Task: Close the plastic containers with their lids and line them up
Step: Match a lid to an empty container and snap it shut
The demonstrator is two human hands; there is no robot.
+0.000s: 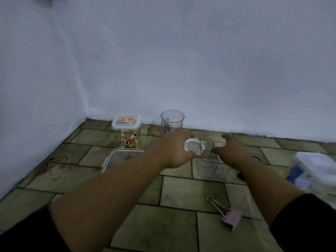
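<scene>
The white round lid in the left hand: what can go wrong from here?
1. The white round lid may not fit the square clear container beside it; the round container behind looks like a better match.
2. Pressed off-centre, the square clear container could tip over.
</scene>
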